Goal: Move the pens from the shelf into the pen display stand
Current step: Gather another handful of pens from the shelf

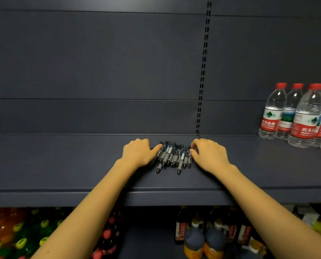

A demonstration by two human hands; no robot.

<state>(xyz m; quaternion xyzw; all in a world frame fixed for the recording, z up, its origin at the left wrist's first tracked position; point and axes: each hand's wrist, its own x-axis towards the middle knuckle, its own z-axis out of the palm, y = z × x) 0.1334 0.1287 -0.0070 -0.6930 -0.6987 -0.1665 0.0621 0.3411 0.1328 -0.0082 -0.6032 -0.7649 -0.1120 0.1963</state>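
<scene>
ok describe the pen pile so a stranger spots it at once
Find the dark shelf with red-capped water bottles at its right end. Mid-shelf, the pens lie bunched between the left hand and right hand: slim grey-and-black sticks, unlike the clear bottles.

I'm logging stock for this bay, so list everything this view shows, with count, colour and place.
pens: about ten, black and grey, piled on the shelf between the hands
shelf: one, dark blue-grey, across the middle
water bottles: at least five, clear with red caps, shelf's right end
slotted upright: one, dark, back panel right of centre
green-capped bottles: several, lower level, left
red-capped bottles: several, dark, lower level, centre
sauce bottles: several, dark, lower level, right
jugs: two, dark with orange labels, before the sauce bottles
pen stand: not in view
left hand: thumb touching the pile's left side
right hand: fingers curled on the pile's right edge
</scene>
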